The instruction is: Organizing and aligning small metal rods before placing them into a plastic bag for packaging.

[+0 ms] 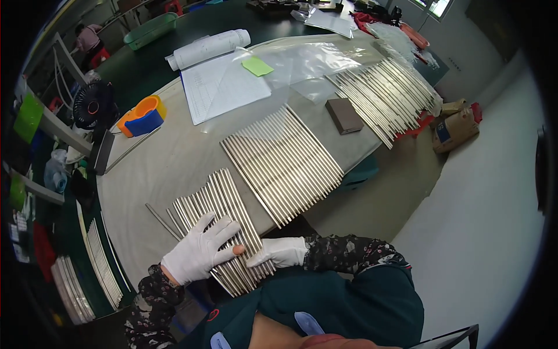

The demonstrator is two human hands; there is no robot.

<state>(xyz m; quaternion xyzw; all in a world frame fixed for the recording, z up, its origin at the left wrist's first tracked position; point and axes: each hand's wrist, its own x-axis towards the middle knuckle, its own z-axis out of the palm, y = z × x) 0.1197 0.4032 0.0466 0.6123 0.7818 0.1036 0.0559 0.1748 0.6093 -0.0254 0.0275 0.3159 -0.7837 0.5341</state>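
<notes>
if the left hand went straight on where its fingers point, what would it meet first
Past the near rods under it, the left hand would probably first meet the middle batch of rods; its height is hard to judge.

pale wall [476,215], bright window [437,7]

You get a view of moderate brightness, with daylight showing at a small window [437,7] that burns out to white. Glare streaks the clear plastic sheet [343,56], and sharp highlights run along the metal rods [290,174]. Your gloved left hand [197,250] looks pale but keeps its shading. The black fan [94,106] sinks into the dim left side. Fisheye distortion bends the surroundings toward the rim, corners fall to black, and the paper sheets [218,90] lack fine detail.
</notes>
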